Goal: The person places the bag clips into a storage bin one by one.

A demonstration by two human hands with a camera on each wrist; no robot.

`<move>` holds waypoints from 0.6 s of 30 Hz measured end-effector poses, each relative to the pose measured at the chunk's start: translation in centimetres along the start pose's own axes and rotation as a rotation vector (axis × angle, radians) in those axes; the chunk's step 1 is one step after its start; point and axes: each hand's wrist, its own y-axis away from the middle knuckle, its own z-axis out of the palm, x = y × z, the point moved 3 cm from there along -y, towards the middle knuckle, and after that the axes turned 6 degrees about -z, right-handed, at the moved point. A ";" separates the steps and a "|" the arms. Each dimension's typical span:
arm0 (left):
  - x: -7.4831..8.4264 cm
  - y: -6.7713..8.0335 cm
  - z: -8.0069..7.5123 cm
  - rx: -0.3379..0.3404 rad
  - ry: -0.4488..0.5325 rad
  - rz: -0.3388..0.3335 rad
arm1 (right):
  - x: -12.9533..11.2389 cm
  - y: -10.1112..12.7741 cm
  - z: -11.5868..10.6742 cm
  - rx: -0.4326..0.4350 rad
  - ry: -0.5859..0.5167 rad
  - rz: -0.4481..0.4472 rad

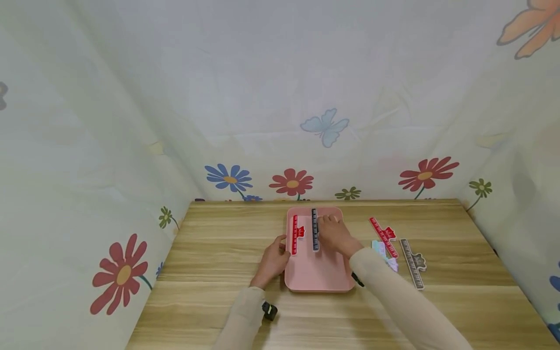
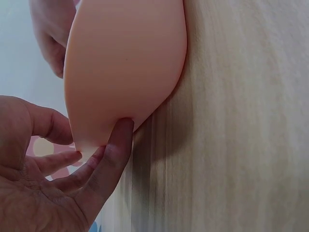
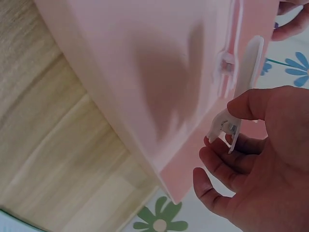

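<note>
One slim black clip (image 1: 315,233), round-cornered pink tray (image 1: 308,277)

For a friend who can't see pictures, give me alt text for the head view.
A person's right grip holds a black clip over a pink tray containing a red clip. The left grip touches the tray's left side. More clips lie right of it on a wooden table.

Left hand (image 2: 53,183) has a grip on the edge of a pink tray (image 2: 125,58), one fingertip pressed against the outer wall. Wood-grain tabletop (image 2: 246,121) takes up the right side, right hand (image 2: 54,31) pokes in top left, flowery backdrop (image 2: 29,77) behind.
</note>
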 end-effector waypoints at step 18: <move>0.1 0.1 -0.1 -0.004 0.011 0.001 | -0.4 -1.4 1.0 -0.182 -0.025 0.066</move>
